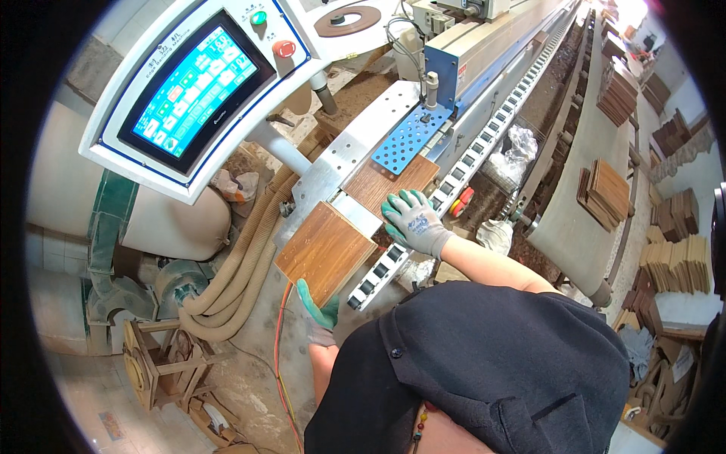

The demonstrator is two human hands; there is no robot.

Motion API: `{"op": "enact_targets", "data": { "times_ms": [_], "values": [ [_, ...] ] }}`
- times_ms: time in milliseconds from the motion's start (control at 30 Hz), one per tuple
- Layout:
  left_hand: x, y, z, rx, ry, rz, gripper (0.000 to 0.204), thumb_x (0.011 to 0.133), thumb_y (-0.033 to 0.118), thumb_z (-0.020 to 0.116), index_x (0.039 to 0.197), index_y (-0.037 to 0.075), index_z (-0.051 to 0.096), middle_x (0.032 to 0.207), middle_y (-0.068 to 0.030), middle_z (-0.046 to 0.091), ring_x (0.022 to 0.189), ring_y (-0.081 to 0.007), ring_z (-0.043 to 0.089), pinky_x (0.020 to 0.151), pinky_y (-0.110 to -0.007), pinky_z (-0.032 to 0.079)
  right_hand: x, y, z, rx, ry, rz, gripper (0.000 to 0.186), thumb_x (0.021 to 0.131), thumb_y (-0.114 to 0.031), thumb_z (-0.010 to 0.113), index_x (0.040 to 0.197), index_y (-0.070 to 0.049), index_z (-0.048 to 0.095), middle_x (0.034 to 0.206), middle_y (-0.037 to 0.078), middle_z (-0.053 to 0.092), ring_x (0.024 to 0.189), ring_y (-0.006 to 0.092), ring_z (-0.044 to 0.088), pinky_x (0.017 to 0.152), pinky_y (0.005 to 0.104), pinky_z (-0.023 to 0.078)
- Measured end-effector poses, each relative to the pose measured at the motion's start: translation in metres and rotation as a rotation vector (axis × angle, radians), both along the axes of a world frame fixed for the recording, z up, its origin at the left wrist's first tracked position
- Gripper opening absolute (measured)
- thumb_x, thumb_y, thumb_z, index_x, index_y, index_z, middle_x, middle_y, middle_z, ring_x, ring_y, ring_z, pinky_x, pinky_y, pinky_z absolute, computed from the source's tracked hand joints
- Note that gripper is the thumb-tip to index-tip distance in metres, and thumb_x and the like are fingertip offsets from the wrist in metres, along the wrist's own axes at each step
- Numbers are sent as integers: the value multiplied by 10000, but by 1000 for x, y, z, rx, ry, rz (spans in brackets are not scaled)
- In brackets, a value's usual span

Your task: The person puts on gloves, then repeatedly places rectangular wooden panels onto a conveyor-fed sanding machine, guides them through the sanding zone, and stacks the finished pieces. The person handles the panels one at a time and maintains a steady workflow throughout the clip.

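Note:
My left hand (318, 309), in a grey and green work glove, grips the near edge of a square brown wood-grain board (327, 253). Part of that hand is hidden beneath the board. My right hand (415, 221), gloved the same way, lies with fingers spread on a second wood-grain board (389, 185). This second board rests on the metal bed of an edge banding machine (349, 161), its far end against a blue perforated plate (414, 140). A strip of bare metal shows between the two boards.
A control panel with a lit touchscreen (198, 91) stands at upper left. Beside my right hand are a roller track (473, 155) and a red stop button (462, 202). Stacked boards (607, 193) sit on a conveyor belt (578, 238) at right. Ribbed hoses (234, 291) hang at left.

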State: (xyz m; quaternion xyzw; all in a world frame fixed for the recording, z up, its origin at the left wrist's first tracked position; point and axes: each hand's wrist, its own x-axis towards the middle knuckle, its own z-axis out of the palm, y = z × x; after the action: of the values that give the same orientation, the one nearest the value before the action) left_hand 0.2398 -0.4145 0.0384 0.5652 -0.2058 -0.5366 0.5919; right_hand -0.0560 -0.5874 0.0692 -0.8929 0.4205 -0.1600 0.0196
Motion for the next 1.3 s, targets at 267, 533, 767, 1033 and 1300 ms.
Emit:
{"op": "enact_targets", "data": {
  "times_ms": [267, 533, 767, 1033, 1300],
  "values": [
    [-5, -1, 9, 99, 183, 94, 618, 996, 490, 582, 1493, 169, 402, 1345, -48, 537, 1107, -199, 588, 724, -302, 572, -3, -4, 1, 31, 8, 2, 447, 982, -396, 553, 1330, -121, 606, 1388, 149, 567, 1332, 381, 498, 1163, 521, 321],
    [-23, -10, 27, 139, 86, 227, 609, 950, 662, 565, 1334, 188, 559, 1080, 3, 664, 735, -126, 612, 511, -229, 457, -30, -32, 2, 18, 111, -88, 455, 1010, -439, 511, 1374, -180, 600, 1452, 112, 555, 1366, 355, 491, 1176, 501, 319],
    [-24, -8, 34, 95, 116, 169, 575, 954, 625, 575, 1300, 166, 573, 1058, -5, 652, 764, -122, 623, 535, -237, 477, -73, -70, 3, 30, 174, -209, 505, 1005, -465, 529, 1447, -221, 545, 1513, 105, 504, 1393, 331, 462, 1187, 474, 314],
    [-5, -1, -14, -35, -99, 185, 567, 953, 609, 586, 1273, 142, 582, 1057, -19, 644, 802, -133, 634, 576, -247, 504, -120, -119, -17, -94, 133, -423, 495, 969, -465, 564, 1399, -220, 584, 1448, 88, 565, 1329, 341, 509, 1116, 473, 390],
    [1, -2, -19, -431, -1202, 20, 637, 1001, 594, 511, 1311, 38, 551, 1148, -59, 631, 995, -189, 623, 856, -322, 520, -37, -66, 8, 740, -663, -308, 597, 962, -370, 637, 1461, -64, 521, 1235, 160, 682, 1117, 243, 654, 987, 364, 516]
  ]
}}
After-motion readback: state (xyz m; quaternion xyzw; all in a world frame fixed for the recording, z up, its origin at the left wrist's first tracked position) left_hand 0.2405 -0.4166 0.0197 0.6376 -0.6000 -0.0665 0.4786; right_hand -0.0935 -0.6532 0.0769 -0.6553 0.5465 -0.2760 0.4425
